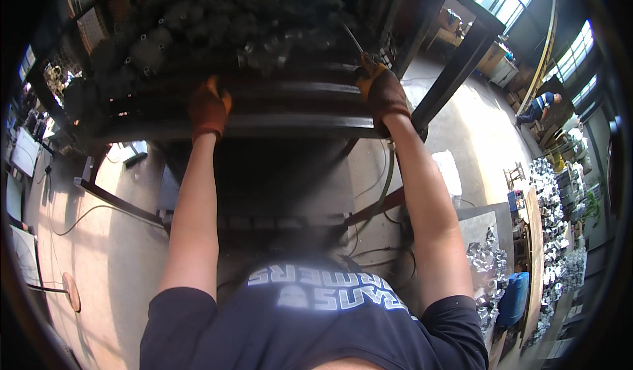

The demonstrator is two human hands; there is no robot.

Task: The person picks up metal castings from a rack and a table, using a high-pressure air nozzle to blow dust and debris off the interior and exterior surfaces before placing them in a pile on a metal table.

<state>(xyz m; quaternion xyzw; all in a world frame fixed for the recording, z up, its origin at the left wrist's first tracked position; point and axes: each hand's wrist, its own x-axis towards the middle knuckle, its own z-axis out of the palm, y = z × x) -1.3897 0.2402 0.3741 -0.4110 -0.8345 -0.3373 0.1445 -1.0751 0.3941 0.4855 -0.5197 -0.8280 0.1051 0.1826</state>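
Observation:
Both of my hands wear rust-brown and orange work gloves and reach over a dark metal bench (297,121). My right hand (384,94) is closed round a blow gun (370,61). Its long thin metal nozzle points forward and left, towards a heap of small dark metal parts (198,24) at the back of the bench. A green hose (389,179) hangs below my right wrist. Above the front rails of the bench, my left hand (211,108) has its fingers curled in. Whatever it may hold is hidden. Shadow blurs the heap, so single parts hardly show.
Steel legs and a slanted post (455,80) frame the bench. Cables and hoses lie on the floor beneath. At right are piles of shiny metal parts (550,231), a blue container (513,299) and, farther off, a bent-over person (542,106). A bright metal box (132,152) stands at left.

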